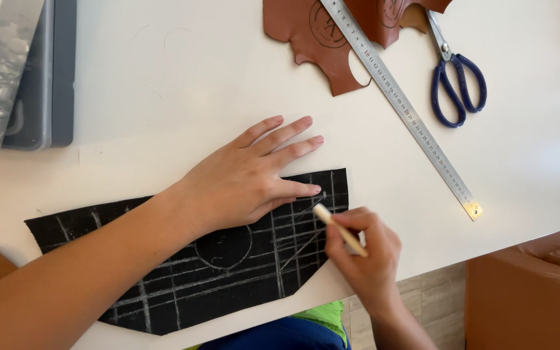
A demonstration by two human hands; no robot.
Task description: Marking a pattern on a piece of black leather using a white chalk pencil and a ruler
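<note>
White table carries work. Black sheet with chalk grid lies at near edge, overhanging slightly. Left hand spread flat on sheet, likely pinning it against slip. Right hand pinches pale stick, tip on sheet beside left fingertips. Brown leather, ruler, scissors lie well apart, far side; bare table between.
</note>
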